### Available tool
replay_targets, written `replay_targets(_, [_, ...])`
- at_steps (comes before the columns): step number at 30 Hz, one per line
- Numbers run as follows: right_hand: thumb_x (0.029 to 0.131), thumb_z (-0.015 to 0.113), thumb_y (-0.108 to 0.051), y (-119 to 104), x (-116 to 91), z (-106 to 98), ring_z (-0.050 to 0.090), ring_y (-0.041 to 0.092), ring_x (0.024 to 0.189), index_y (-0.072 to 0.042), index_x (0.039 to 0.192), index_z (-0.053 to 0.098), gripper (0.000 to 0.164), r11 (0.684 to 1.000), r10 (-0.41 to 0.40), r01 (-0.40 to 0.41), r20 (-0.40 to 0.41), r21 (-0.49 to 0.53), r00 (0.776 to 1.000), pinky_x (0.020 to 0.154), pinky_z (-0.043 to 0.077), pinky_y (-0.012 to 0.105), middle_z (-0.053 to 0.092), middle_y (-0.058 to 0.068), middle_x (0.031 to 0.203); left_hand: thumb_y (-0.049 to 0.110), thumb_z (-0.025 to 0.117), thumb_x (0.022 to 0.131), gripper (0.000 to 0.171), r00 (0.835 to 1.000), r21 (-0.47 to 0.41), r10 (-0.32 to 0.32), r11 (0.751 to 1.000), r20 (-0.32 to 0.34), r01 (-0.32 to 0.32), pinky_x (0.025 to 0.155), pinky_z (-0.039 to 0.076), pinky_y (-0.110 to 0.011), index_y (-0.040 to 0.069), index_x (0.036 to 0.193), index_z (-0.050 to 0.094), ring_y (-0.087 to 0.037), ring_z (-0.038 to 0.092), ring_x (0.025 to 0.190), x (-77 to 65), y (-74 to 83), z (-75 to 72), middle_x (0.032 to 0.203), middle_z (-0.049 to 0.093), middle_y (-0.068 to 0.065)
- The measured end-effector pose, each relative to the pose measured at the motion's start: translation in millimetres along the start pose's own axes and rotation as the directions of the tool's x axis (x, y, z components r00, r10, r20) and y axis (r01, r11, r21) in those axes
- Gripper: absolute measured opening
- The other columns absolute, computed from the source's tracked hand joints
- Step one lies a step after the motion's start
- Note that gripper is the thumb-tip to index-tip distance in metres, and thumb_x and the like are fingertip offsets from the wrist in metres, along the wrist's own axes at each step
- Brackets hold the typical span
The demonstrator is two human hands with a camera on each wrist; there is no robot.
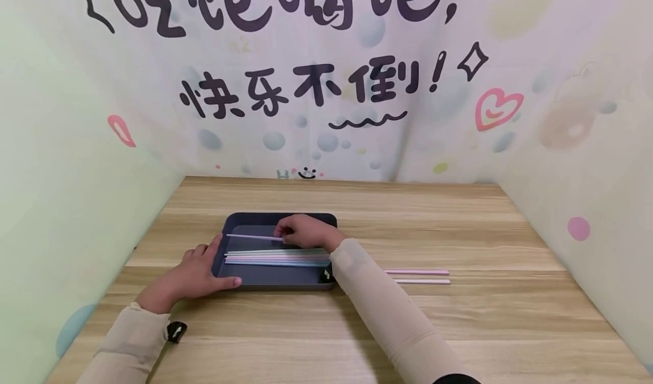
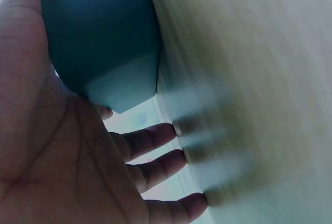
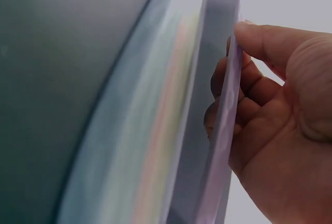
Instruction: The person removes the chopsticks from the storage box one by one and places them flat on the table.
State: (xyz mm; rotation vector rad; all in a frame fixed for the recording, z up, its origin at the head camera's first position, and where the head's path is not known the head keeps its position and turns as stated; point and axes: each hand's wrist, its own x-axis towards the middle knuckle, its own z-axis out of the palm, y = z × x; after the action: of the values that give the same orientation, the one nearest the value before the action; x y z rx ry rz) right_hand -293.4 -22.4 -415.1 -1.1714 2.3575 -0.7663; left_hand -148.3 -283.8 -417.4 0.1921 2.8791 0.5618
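A dark grey rectangular tray (image 1: 280,287) lies on the wooden table. My left hand (image 1: 196,271) rests against its left end, thumb along the front side and fingers spread; in the left wrist view three fingertips touch the table beside the tray (image 2: 101,37). Over the tray's far half, my right hand (image 1: 306,231) pinches one pale purple chopstick (image 1: 252,237) between thumb and fingers. The right wrist view shows this chopstick (image 3: 224,125) close up. Several pastel chopsticks (image 1: 275,257) lie side by side across the middle of the tray, their right ends hidden by my right arm.
Two more chopsticks, one pink (image 1: 420,272) and one whitish (image 1: 423,282), lie on the table right of the tray, partly behind my right sleeve. A printed cloth (image 1: 316,146) hangs behind the table (image 1: 459,327), with pale walls on both sides.
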Motion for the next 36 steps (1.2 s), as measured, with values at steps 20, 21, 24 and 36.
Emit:
replay_targets(20, [0.098,0.058,-0.004,-33,-30,-36,0.054,0.015,0.084,-0.004,0.117,0.068,0.022,0.993,-0.118,0.118,-0.036,0.008,0.992,0.075,0.046,0.025,0.06,0.0,0.092,0.069,0.069,0.079,0.124,1.0,0.002,-0.008,1.0,0.008,0.008,0.093,0.037,-0.069,-0.009,0.154,0.009,-0.063,0.03,0.123,0.1,1.9,0.0,0.138,0.029,-0.046])
replay_targets(21, [0.098,0.058,-0.004,-33,-32,-38,0.054,0.015,0.084,-0.004,0.117,0.068,0.022,0.993,-0.121,0.122,-0.035,0.009,0.992,0.075,0.046,0.025,0.06,0.0,0.092,0.069,0.069,0.079,0.124,1.0,0.003,-0.009,1.0,0.008,0.009,0.093,0.036,-0.069,-0.009,0.154,0.009,-0.063,0.03,0.123,0.0,2.1,-0.1,0.138,0.029,-0.046])
replay_targets(24, [0.098,0.058,-0.004,-30,-39,-42,0.054,0.015,0.083,-0.003,0.116,0.068,0.021,0.991,-0.131,0.131,-0.025,0.013,0.991,0.074,0.045,0.026,0.059,0.001,0.09,0.069,0.069,0.079,0.124,1.0,0.001,-0.004,1.0,0.006,0.004,0.094,0.036,-0.069,-0.009,0.154,0.008,-0.064,0.029,0.124,0.0,1.8,0.1,0.139,0.029,-0.046])
replay_targets(36, [0.096,0.058,-0.001,3,-73,-54,0.051,0.014,0.078,0.0,0.111,0.067,0.018,0.991,-0.098,0.095,0.033,0.093,0.995,0.071,0.044,0.028,0.056,0.0,0.085,0.068,0.069,0.08,0.123,1.0,0.0,0.014,1.0,-0.002,-0.014,0.094,0.035,-0.07,-0.01,0.153,0.009,-0.066,0.029,0.123,-0.8,-0.5,0.6,0.137,0.03,-0.047])
